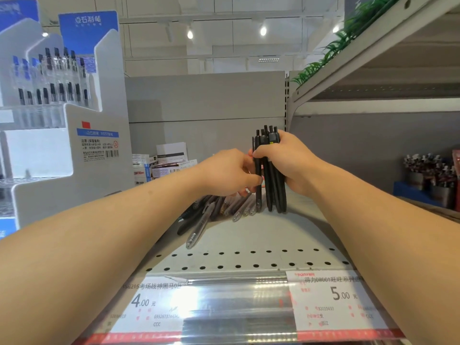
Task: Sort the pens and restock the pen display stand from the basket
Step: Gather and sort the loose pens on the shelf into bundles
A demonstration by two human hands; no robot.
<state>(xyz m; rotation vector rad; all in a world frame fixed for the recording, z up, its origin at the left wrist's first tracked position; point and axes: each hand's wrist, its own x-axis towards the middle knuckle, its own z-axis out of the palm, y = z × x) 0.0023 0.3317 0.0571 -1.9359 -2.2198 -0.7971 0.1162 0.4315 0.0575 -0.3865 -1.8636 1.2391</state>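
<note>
The right hand [288, 160] is curled round a bundle of black pens [272, 170], holding them upright with their tips standing on the shelf [249, 235]. The left hand [229, 173], just left of the bundle, pinches one black pen at the bundle's edge between thumb and fingers [256, 180], either adding it or squaring it up; which of the two cannot be told.

The main risk is the bundle splaying. It is thick for one hand, and if the right grip eases while the left hand works that outer pen, the pens could fan out and fall among the loose pens [224, 207] lying on the shelf just left of the bundle's foot, mixing sorted with unsorted. A clear pen [199, 227] lies nearest the shelf's front edge and could roll off if nudged by a forearm.

The pen display stand [62, 120] rises well to the left of the bundle, its tiers already partly filled. Small boxes [159, 165] are stacked behind the loose pens, between the bundle and the stand. Cups of pens [428, 170] stand far to the right. No basket is in view.
</note>
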